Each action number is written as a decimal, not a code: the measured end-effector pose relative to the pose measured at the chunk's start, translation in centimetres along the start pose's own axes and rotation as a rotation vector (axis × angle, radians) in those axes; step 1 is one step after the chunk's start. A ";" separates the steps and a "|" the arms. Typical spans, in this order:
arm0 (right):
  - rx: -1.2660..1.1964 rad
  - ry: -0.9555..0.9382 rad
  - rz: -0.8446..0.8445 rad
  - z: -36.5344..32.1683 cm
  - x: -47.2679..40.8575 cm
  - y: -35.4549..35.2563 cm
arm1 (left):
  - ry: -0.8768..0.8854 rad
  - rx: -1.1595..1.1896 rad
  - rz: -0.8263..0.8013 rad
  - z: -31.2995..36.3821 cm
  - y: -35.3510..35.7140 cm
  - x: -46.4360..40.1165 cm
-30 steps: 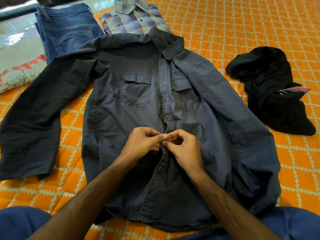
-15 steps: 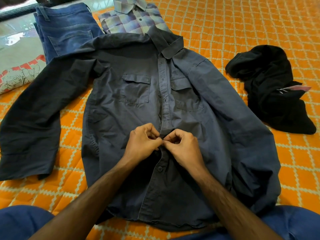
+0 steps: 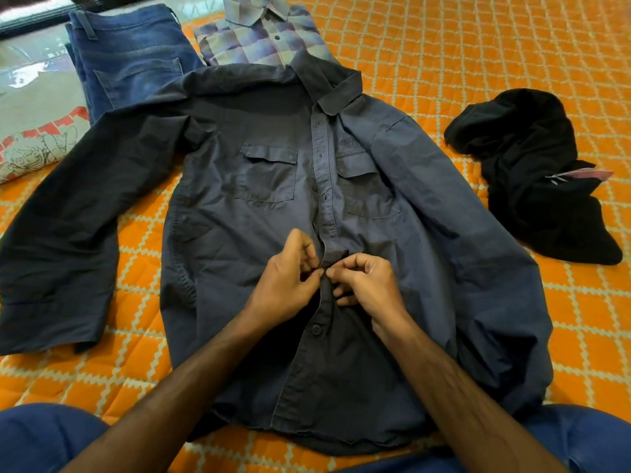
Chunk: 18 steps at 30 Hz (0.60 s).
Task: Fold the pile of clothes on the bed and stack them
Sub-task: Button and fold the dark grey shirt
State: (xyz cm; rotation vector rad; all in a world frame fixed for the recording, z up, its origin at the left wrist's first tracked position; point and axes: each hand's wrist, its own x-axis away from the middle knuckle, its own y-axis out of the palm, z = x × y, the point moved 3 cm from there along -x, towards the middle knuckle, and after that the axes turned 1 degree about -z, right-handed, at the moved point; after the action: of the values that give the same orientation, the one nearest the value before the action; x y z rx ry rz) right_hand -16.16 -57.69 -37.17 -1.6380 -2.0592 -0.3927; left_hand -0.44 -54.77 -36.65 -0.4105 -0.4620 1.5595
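A dark blue-grey shirt (image 3: 259, 240) of matte woven cotton lies front-up and spread flat on the bed's orange quilt (image 3: 478, 46), which is stitched in a pale diamond grid. The shirt has two flapped chest pockets, a pointed collar and two long sleeves — one stretched out to the left, the other folded down along the right side. At the middle of the button strip, the left hand (image 3: 285, 285) and right hand (image 3: 370, 285) meet, fingers curled and fingertips pinching the two edges of the strip together; one dark round button (image 3: 316, 329) shows just below them. Beyond the collar lie one folded pair of blue denim jeans (image 3: 129, 56) and one folded checked shirt (image 3: 259, 39) in purple and grey, side by side. A crumpled black garment (image 3: 532, 172) sits apart on the right — a pink tag on it. One printed cushion (image 3: 30, 131) rests at far left.
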 end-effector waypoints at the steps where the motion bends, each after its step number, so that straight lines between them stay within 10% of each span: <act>1: -0.001 -0.014 -0.022 0.0 -0.1 -0.1 | -0.036 0.039 -0.006 -0.3 0.0 -0.1; 8: 0.451 -0.427 -0.083 -1.8 -0.2 -0.2 | -0.407 0.370 -0.009 -1.6 -0.7 -0.9; 18: 0.654 -0.446 0.047 -7.1 -3.5 0.2 | 0.202 -0.519 -0.067 1.3 -3.6 -5.5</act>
State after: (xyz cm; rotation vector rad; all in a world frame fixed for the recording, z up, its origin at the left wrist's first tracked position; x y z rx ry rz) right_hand -14.00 -64.04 -33.03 -1.4264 -2.1158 0.6608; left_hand 2.20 -60.25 -33.77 -0.9312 -0.7149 1.3051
